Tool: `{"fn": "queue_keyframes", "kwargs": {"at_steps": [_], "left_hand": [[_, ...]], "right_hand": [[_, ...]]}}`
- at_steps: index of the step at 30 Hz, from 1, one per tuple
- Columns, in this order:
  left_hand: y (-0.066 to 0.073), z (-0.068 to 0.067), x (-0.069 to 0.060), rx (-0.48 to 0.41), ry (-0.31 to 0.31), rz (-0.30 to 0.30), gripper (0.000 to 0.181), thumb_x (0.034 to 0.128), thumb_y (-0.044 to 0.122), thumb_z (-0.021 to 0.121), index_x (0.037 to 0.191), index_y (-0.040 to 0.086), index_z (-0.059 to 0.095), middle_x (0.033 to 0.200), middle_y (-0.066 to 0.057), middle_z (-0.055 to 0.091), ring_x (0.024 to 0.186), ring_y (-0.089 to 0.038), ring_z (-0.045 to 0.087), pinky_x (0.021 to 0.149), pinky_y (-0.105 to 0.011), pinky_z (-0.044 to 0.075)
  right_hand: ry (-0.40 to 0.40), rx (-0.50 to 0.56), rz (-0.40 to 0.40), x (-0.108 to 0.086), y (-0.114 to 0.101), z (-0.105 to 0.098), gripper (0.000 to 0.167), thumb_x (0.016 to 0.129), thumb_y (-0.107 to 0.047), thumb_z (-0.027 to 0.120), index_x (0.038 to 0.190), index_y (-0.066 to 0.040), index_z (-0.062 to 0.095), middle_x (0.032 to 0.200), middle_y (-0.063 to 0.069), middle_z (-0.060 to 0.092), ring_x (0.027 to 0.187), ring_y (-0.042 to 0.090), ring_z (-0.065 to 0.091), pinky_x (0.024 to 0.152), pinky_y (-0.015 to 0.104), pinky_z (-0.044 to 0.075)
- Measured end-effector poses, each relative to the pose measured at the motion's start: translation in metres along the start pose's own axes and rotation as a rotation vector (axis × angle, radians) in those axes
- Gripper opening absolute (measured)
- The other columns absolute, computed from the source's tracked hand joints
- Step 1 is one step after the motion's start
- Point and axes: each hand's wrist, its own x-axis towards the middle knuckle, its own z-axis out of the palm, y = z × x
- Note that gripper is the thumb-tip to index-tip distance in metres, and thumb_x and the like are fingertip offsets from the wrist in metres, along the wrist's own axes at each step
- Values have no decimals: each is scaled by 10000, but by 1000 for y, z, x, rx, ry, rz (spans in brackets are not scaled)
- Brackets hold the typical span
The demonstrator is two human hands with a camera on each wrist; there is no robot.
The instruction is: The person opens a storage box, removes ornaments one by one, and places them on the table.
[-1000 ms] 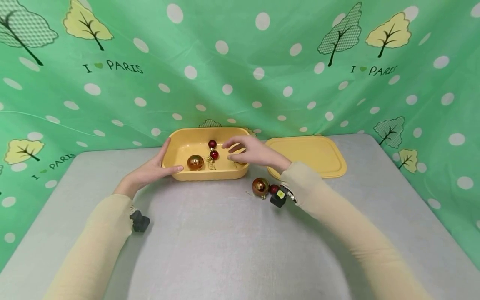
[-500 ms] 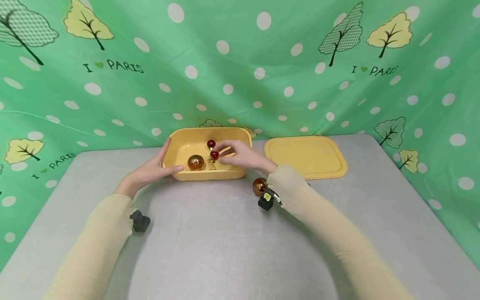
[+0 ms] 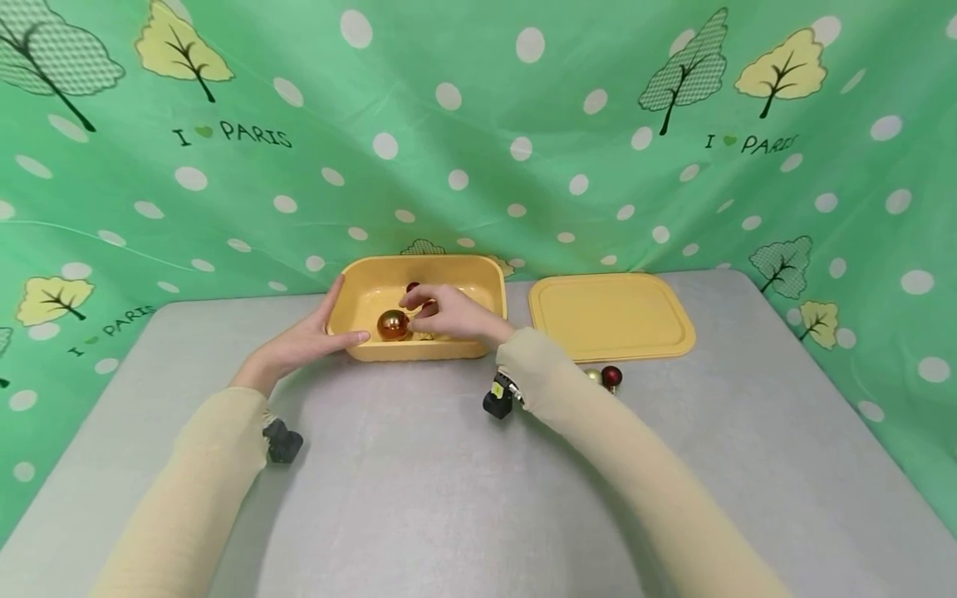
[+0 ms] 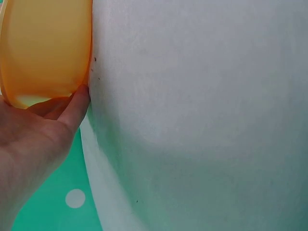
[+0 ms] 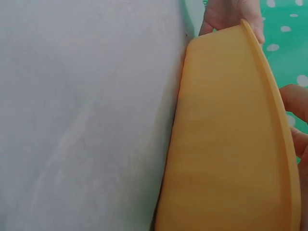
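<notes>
Head view gives me a deep yellow plastic box with rounded corners (image 3: 419,352), standing on a grey tabletop (image 3: 419,465) against a green cloth with white dots (image 3: 478,108). At its left end I have the left hand (image 3: 302,342), thumb over the front rim and fingers along the end wall, gripping that corner; my left wrist view also shows its contact with the wall. The right hand (image 3: 454,313) reaches into the box with thumb and forefinger parted, a gap between their tips, right beside a shiny copper-gold ball (image 3: 392,325) on the box floor. I cannot tell whether they touch it, and I see nothing held. One small dark red ball (image 3: 412,286) shows just behind the forefinger. Right of the box lies a flat yellow plastic lid (image 3: 613,316), and in front of that, beside the right sleeve (image 3: 568,407), sit a pale gold ball (image 3: 593,375) and another dark red ball (image 3: 611,376).
</notes>
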Motion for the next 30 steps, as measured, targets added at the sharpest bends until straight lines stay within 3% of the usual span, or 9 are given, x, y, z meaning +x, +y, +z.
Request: {"fn": "queue_keyframes", "kwargs": {"at_steps": [7, 16, 22, 30], "left_hand": [[0, 1, 0, 1, 3, 3, 1066, 912, 318, 671, 1495, 360, -221, 1570, -139, -211, 1432, -394, -65, 1113, -606, 23], [-1, 1, 1, -6, 5, 7, 1062, 915, 313, 671, 1498, 357, -215, 1577, -112, -199, 1438, -371, -45, 1121, -591, 40], [0, 1, 1, -13, 7, 9, 1066, 913, 304, 674, 1500, 345, -216, 1576, -123, -200, 1438, -372, -36, 1125, -580, 40], [1, 2, 0, 0, 7, -2, 1069, 909, 324, 675, 1496, 358, -218, 1571, -148, -201, 1432, -401, -52, 1115, -601, 28]], "right_hand": [[17, -39, 25, 13, 1, 7, 391, 904, -67, 644, 1282, 1, 565, 1194, 114, 579, 1002, 193, 616, 744, 234, 509], [-26, -109, 67, 26, 2, 14, 470, 917, -174, 675, 1345, -25, 554, 1295, 94, 585, 1105, 168, 554, 892, 210, 446], [-47, -133, 35, 28, 1, 18, 391, 896, -97, 693, 1266, -12, 597, 1204, 102, 620, 1085, 182, 555, 893, 206, 440], [-11, -126, -3, 21, 1, 9, 405, 892, -98, 698, 1275, -26, 588, 1214, 100, 618, 1090, 189, 569, 899, 206, 449]]}}
